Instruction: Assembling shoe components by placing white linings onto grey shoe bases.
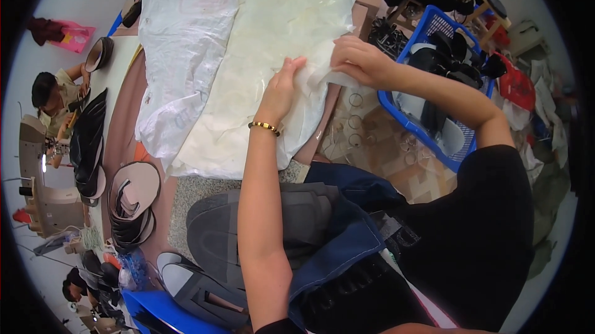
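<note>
A pale yellowish, translucent sheet (273, 21) covers much of the table and has a wrinkled, glossy surface. At its right edge my right hand (362, 64) pinches a thin whitish film (322, 73) that bunches up below the fingers. My left hand (285, 89), with a beaded bracelet at the wrist, rests on the sheet beside the film. Its fingers are stretched out, and part of them is hidden by the hand itself. To the left of the sheet lies a creased white woven sack (183, 42).
Grey shoe-sole-shaped pieces (217, 228) are stacked near me, under my left forearm. A blue plastic basket (387, 101) with black pieces stands to the right. Curled pinkish-black pieces (133, 194) lie at the left. Other people work at sewing machines (59, 188) further left.
</note>
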The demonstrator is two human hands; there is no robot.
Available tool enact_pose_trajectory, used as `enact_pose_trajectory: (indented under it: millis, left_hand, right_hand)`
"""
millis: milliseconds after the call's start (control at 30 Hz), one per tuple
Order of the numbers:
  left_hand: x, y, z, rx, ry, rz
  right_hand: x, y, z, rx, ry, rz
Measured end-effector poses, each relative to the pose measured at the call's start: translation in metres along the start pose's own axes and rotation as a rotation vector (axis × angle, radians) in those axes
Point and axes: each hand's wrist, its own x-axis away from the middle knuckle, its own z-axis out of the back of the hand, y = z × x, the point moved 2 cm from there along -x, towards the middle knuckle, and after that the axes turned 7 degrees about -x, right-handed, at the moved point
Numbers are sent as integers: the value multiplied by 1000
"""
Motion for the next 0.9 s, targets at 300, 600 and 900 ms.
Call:
enact_pose_trajectory:
  millis: [300, 600, 900]
  left_hand:
    - [8, 22, 12, 54, 146, -13]
    - [205, 131, 33, -358, 224, -81]
    - [377, 42, 42, 144, 1151, 169]
  right_hand:
    - [-13, -142, 59, -204, -233, -8]
    - [-78, -125, -36, -430, -258, -174]
    - [-116, -183, -175, -907, -421, -338]
